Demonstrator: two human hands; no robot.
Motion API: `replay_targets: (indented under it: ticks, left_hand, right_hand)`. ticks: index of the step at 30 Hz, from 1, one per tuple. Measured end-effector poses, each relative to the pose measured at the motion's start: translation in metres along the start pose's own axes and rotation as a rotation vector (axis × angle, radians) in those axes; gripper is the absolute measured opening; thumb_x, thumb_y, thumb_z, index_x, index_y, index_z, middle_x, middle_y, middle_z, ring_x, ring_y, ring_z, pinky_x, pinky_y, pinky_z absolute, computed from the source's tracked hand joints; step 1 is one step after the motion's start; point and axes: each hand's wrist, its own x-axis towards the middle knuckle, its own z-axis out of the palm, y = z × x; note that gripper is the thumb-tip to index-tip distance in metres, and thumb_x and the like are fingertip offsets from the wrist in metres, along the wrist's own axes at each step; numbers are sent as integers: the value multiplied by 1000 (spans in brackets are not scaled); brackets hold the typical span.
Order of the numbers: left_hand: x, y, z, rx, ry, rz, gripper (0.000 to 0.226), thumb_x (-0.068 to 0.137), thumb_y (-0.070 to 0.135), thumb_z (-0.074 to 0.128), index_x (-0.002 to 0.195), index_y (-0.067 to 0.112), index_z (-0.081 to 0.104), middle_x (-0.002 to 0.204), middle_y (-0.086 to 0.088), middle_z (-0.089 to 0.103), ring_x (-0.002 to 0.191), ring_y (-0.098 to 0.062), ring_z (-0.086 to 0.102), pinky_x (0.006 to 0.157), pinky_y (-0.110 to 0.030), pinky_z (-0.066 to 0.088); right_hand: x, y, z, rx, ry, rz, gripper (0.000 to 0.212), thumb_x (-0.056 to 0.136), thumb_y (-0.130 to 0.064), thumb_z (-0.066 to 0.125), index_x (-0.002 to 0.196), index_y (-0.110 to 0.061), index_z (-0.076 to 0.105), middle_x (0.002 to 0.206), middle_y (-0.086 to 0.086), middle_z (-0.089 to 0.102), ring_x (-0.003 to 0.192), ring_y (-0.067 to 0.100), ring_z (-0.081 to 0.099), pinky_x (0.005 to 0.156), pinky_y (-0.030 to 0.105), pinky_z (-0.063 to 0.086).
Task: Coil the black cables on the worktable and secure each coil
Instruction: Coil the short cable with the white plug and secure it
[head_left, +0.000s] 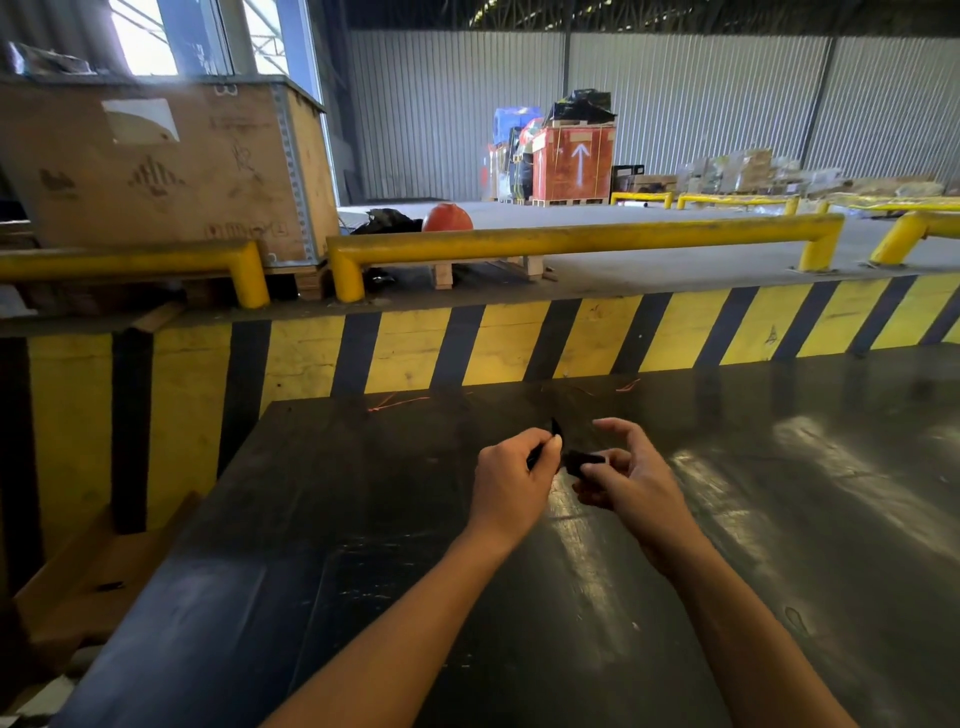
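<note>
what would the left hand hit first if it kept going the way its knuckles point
Probably the right hand: the left hand points right, toward the small black item pinched there. Depth is unclear.

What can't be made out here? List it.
- Black item, head view: mostly hidden by the left hand and right hand; cable or tie, cannot tell.
- Other cables: none visible on the dark, glaring worktable.
- Crate markings: too blurred to read.

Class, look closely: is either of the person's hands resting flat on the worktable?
No: the left hand and right hand are both raised, pinching a small black item.
</note>
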Motion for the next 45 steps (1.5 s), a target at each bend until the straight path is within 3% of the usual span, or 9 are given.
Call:
replay_targets:
  ticks: [7,12,17,20,23,25,29,37,45]
  left_hand:
    - [3,6,-14,-85,-236,-19,22,94,29,52,97,14,70,81,-2,69,76,-12,65,67,-27,55]
    - [12,13,-25,-327,-226,-269,25,94,29,52,95,7,64,63,1,52,51,-7,47,42,-21,39]
    - [17,24,-29,-414,-209,-380,29,96,33,48,99,6,59,60,2,44,38,-2,41,39,-20,36]
    - [22,24,-35,-404,-210,-455,32,96,37,46,99,7,57,57,2,41,37,-2,36,37,-20,33]
    - [27,28,-41,-429,-284,-498,32,97,40,44,98,9,53,54,3,37,38,-5,31,36,-19,27]
    - [29,32,-44,-421,-357,-505,36,97,41,43,103,7,52,55,2,35,39,-6,30,36,-19,25]
    - [34,34,-49,-413,-432,-506,46,94,45,47,113,3,50,59,1,40,39,-5,34,37,-18,29]
    - [16,12,-52,-519,-421,-445,51,80,15,71,125,13,46,106,-10,67,92,-20,67,85,-35,55]
    - [-4,2,-38,-606,-349,-560,33,82,20,70,112,11,61,108,-14,67,103,-28,65,93,-49,49]
  right_hand:
    - [2,-3,-11,-143,-116,-52,3,86,-13,63,85,-13,65,74,9,66,65,18,63,60,34,52]
    - [3,-6,-10,-108,-92,-79,4,86,-9,62,87,-11,66,81,16,69,68,17,65,50,17,49]
    - [6,-13,-5,-136,-99,-125,12,89,-9,58,87,-5,69,87,21,70,75,21,63,52,14,48]
    - [7,-16,-11,-229,-97,-177,18,89,-18,59,82,-4,67,89,27,66,73,23,59,62,27,50]
    - [6,-22,-12,-347,-141,-216,15,83,-20,66,71,-10,65,95,11,66,85,23,64,79,39,51]
    - [5,-24,-7,-425,-208,-234,16,81,-16,69,66,-15,62,99,-2,68,85,13,66,80,35,55]
    - [4,-19,3,-580,-130,-343,26,82,-11,67,62,-20,54,88,-3,72,58,-4,59,54,11,45]
    - [7,-10,3,-405,175,-387,25,81,-6,67,63,-19,56,76,0,69,59,1,61,49,10,47]
    - [8,-5,0,-329,290,-367,16,82,-4,65,68,-7,59,83,0,67,64,2,63,52,7,47]
